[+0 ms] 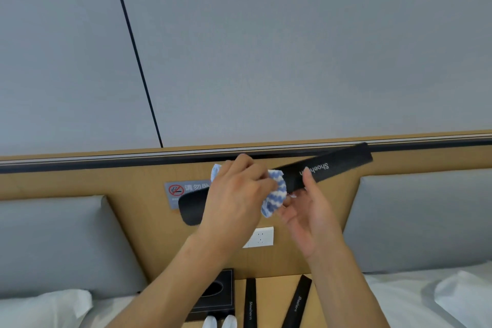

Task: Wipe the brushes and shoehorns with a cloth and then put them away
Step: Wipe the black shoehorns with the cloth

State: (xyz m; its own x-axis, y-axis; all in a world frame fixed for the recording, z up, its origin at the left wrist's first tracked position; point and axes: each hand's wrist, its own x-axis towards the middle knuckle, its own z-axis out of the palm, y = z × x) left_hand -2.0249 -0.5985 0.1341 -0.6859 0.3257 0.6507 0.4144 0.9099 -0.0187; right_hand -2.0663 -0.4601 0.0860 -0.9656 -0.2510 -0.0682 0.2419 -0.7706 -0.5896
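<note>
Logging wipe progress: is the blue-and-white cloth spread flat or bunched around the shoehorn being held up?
Bunched. The cloth is crumpled in the left hand, wrapped round the shoehorn; the right hand pinches the shoehorn beside it.

The cloth (275, 194) hides the held shoehorn's (330, 168) middle — the no-smoking sign (183, 190) is half covered.

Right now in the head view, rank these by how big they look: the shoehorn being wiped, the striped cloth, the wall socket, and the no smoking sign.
1. shoehorn being wiped, clearly largest
2. striped cloth, partly hidden by the left hand
3 and 4. wall socket and no smoking sign: both partly covered, too close to rank
</note>
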